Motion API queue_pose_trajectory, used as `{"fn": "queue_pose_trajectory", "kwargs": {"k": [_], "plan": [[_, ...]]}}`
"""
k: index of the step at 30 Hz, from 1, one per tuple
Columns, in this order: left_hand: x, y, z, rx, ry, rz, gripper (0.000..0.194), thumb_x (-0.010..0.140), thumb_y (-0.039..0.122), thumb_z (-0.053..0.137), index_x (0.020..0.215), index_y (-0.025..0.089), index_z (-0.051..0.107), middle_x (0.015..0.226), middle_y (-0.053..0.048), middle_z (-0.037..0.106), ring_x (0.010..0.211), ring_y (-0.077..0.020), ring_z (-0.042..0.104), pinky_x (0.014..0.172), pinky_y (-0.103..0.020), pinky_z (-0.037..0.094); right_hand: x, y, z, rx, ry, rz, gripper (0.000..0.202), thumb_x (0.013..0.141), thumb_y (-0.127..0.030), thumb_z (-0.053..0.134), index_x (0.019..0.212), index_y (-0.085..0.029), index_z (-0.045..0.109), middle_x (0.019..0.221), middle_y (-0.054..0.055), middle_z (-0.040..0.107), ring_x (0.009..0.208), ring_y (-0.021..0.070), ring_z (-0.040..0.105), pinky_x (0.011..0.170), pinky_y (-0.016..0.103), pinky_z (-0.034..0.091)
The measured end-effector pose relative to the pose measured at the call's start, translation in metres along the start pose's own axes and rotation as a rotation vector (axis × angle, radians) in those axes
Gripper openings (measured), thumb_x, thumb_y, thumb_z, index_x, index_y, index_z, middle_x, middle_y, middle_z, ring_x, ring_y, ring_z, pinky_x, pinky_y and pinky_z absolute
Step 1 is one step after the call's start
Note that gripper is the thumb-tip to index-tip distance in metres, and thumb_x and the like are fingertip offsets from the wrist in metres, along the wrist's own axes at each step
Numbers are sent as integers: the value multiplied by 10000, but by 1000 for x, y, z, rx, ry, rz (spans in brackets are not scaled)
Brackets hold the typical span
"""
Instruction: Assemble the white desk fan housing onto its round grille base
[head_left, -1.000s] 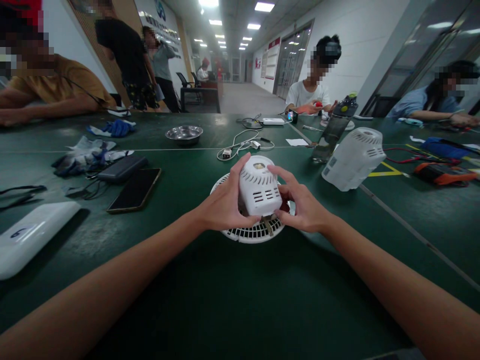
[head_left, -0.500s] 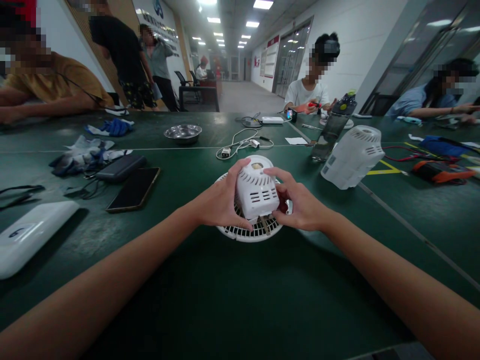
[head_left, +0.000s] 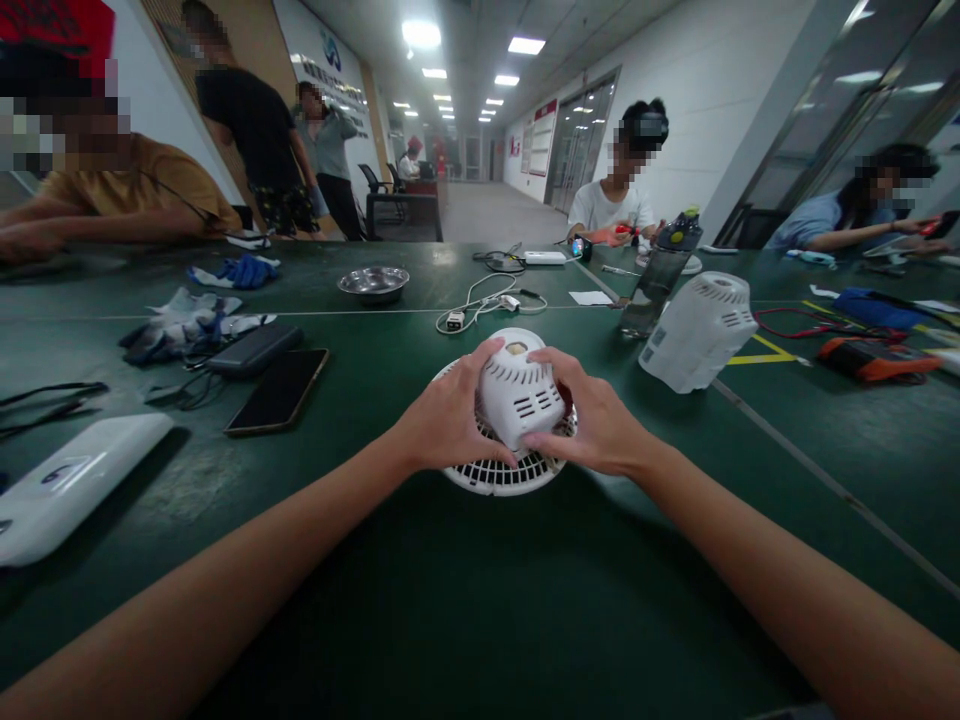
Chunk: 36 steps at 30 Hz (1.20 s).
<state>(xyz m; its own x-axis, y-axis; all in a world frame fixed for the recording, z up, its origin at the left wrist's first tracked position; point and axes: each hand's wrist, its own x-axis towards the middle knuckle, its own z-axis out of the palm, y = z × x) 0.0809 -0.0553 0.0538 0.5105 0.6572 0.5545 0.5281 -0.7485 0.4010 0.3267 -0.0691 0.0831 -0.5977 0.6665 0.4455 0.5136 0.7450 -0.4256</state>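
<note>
A white plastic fan motor cover point(head_left: 517, 395), with slots along its sides and a hole in its top, is held between my two hands. My left hand point(head_left: 454, 410) wraps its left side, thumb low at the front. On the opposite side, my right hand point(head_left: 596, 415) grips it with fingers near the top and thumb at the lower front edge. Beneath it lies a round white fan grille point(head_left: 495, 487), face down or up I cannot tell, partly hidden by the cover and hands.
Right of my hands stand a larger white slotted housing point(head_left: 697, 335) and a water bottle point(head_left: 660, 275). An orange multimeter point(head_left: 874, 360) lies farther right. Left are a phone point(head_left: 277, 392), a white case point(head_left: 82, 490), gloves point(head_left: 184, 325) and a metal bowl point(head_left: 373, 284). People sit across the table.
My right thumb has come up onto the cover's lower front, and the cover has turned slightly and sits straighter over the grille. The whole view has shifted a little.
</note>
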Motion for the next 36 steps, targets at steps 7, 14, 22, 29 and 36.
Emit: {"fn": "queue_pose_trajectory", "kwargs": {"k": [7, 14, 22, 29, 36], "plan": [[-3, 13, 8, 102, 69, -79, 1142, 706, 631, 733, 1569, 316, 55, 1442, -175, 464, 1200, -397, 551, 948, -615, 491, 0, -8, 10, -154, 179, 40, 797, 752, -494, 724, 1418, -307, 330, 1284, 121, 481, 1064, 317, 563, 882, 532, 524], [-9, 0, 1, 7, 42, 70, 1033, 789, 546, 676, 1569, 291, 50, 1486, -170, 449, 1188, -357, 581, 1001, -598, 469, 0, -7, 3, -188, 219, 17, 724, 735, -346, 699, 1375, -310, 364, 1264, 108, 528, 1092, 333, 566, 931, 566, 497], [-9, -8, 2, -84, 183, -107, 689, 916, 422, 521, 1512, 239, 228, 1283, -121, 621, 1150, -290, 609, 1003, -555, 455, -1, 7, 4, -136, 232, 72, 781, 771, -373, 680, 1447, -301, 296, 1361, 117, 517, 1147, 355, 565, 952, 595, 482], [-11, -35, 7, -154, 264, -620, 440, 959, 441, 436, 1310, 185, 508, 1207, -125, 665, 1077, -265, 641, 941, -449, 475, -2, 23, 8, 31, 180, 288, 972, 740, -467, 755, 1517, -304, 195, 1378, 137, 543, 1148, 401, 589, 939, 622, 495], [-12, -37, 8, -297, 263, -633, 427, 935, 481, 485, 1238, 196, 579, 1116, -98, 704, 995, -262, 665, 878, -420, 487, -3, 24, 8, 83, 186, 301, 1038, 670, -453, 821, 1517, -306, 239, 1403, 127, 535, 1195, 406, 570, 1018, 647, 439]]}}
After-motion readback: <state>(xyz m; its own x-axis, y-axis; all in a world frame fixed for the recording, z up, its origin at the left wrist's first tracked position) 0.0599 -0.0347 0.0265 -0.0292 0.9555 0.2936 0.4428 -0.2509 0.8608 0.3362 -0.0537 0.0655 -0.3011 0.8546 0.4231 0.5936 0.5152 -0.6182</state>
